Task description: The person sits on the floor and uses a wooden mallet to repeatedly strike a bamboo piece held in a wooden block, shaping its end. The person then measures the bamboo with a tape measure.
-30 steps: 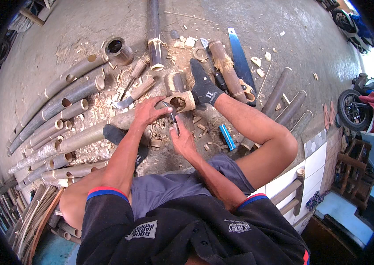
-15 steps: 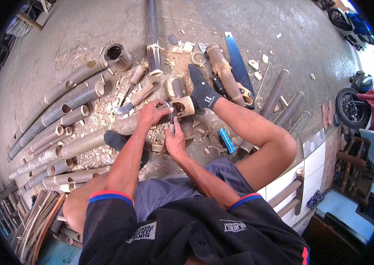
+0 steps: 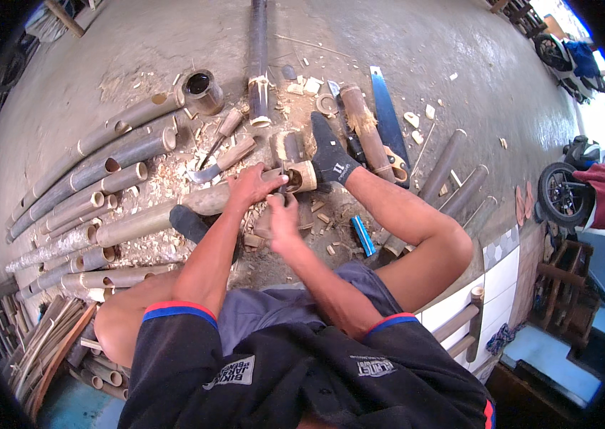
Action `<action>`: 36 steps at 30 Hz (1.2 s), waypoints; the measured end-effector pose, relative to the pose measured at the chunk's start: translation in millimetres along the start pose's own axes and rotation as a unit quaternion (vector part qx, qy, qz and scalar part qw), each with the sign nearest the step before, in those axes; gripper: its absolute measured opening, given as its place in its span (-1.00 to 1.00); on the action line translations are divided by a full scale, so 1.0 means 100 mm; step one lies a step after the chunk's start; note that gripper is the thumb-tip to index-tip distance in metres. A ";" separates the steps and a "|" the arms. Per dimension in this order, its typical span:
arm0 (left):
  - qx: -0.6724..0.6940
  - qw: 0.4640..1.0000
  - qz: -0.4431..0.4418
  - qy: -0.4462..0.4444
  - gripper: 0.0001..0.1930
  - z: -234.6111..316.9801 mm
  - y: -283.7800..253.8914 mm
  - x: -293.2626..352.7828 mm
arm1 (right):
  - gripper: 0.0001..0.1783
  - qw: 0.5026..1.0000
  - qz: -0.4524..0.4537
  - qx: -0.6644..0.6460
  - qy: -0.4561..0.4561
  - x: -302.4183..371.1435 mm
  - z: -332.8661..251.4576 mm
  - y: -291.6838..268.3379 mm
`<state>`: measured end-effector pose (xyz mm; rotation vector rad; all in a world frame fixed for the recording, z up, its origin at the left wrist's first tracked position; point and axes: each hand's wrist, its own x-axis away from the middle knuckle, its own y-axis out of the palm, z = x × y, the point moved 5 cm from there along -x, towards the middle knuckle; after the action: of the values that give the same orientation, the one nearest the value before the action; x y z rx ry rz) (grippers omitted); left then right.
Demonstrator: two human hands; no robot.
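A long bamboo pole lies across in front of me, with a hole cut in its top near the pale right end. My left hand is closed over the pole just left of that hole, its fingertips at the hole's edge. Close below it, my right hand is smeared by motion, its fingers closed around a narrow dark hand tool that points up at the hole. The grip hides most of the tool, so its exact kind does not show. A short bamboo piece lies behind the pole's end.
A hooked knife with a wooden handle lies among shavings. Several holed bamboo poles fan out to the left. A handsaw and a thick bamboo length lie past my socked foot. A blue object rests right.
My right hand has moved a little and is now blurred, still closed on the dark tool. My left hand stays on the pole by the hole. The whole view has shifted slightly.
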<state>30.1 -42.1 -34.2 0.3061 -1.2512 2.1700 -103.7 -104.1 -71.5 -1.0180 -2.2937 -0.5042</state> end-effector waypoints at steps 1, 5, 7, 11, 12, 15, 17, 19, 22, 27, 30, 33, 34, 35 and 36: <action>-0.019 0.998 -0.051 -0.010 0.00 -0.04 -0.06 0.09 | -0.64 0.986 -0.089 -0.089 0.110 0.21 -0.24 -0.01; -0.062 0.997 0.020 0.040 0.09 -0.03 -0.04 0.20 | -0.69 0.951 -0.181 -0.099 0.231 0.33 -0.47 -0.46; -0.080 0.996 0.019 0.042 0.11 0.09 -0.06 0.26 | -0.69 0.931 -0.201 -0.104 0.287 0.26 -0.44 -0.60; -0.103 0.994 -0.009 0.019 0.14 0.17 -0.11 0.27 | -0.65 0.961 -0.193 0.090 0.180 0.23 -0.43 -0.78; -0.111 0.994 -0.005 0.020 0.14 0.18 -0.10 0.25 | -0.61 0.963 -0.187 0.152 0.119 0.16 -0.31 -0.88; -0.123 0.992 -0.002 0.016 0.15 0.18 -0.06 0.18 | -0.46 0.952 -0.127 0.278 -0.034 0.09 -0.30 -0.99; -0.126 0.992 -0.014 0.001 0.16 0.15 -0.05 0.16 | -0.41 0.937 -0.104 0.330 -0.054 0.17 -0.40 -0.94; -0.123 0.992 -0.006 -0.003 0.16 0.12 -0.04 0.14 | -0.43 0.920 -0.109 0.376 -0.009 0.38 -0.78 -0.73; -0.117 0.993 0.008 0.005 0.13 0.13 -0.01 0.10 | -0.48 0.878 -0.113 0.453 -0.104 0.24 -0.79 -0.68; -0.112 0.993 0.023 0.009 0.08 0.12 0.01 0.09 | -0.54 0.836 -0.141 0.504 -0.164 0.16 -0.91 -0.68; -0.113 0.993 0.024 0.000 0.08 0.11 0.04 0.10 | -0.55 0.817 -0.167 0.523 -0.176 0.07 -0.96 -0.74; -0.112 0.993 0.026 -0.012 0.09 0.08 0.02 0.11 | -0.54 0.811 -0.222 0.526 -0.128 0.00 -1.14 -0.68; -0.115 0.993 0.027 -0.013 0.09 0.08 0.02 0.11 | -0.53 0.810 -0.242 0.524 -0.105 -0.03 -1.23 -0.67; -0.121 0.992 0.028 -0.010 0.09 0.09 0.02 0.10 | -0.52 0.797 -0.279 0.527 -0.095 -0.14 -1.23 -0.71; -0.118 0.993 0.028 -0.006 0.08 0.11 0.03 0.10 | -0.51 0.783 -0.317 0.528 -0.085 -0.28 -1.21 -0.77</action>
<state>19.0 -48.2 -25.7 0.1875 -1.5232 2.0412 -104.8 -233.9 -5.3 0.2907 -2.4432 0.6584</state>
